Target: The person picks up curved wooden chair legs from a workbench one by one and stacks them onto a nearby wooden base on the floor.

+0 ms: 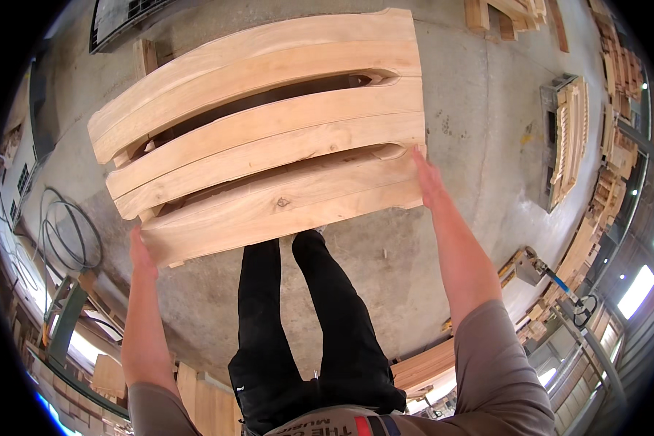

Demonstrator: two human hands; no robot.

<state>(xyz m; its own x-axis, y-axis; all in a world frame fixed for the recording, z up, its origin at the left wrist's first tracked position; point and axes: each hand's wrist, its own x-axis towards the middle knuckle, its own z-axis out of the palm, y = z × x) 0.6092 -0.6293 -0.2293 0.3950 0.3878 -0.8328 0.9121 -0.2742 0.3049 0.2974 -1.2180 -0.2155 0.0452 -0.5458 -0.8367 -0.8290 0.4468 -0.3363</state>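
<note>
Carried in the upper middle of the frame, above bare concrete floor [443, 240]: a stack of planks [269, 138], pale wood, bowed by the lens. Left hand [142, 254] pressed flat against the stack's lower left end, right hand [427, 178] against its right end; hands well apart, squeezing the load between them rather than closed around anything. Risk, judged from this hold: only end pressure on the nearest boards, so a slack grip or a jolt could let the upper boards slide off or the whole load drop toward the legs in black trousers [312, 327] just below. Coiled cable [65, 232] at the left, a possible trip hazard. Count: about six planks showing, two hands, one cable coil, several timber stacks [570, 138] at the right edge.
</note>
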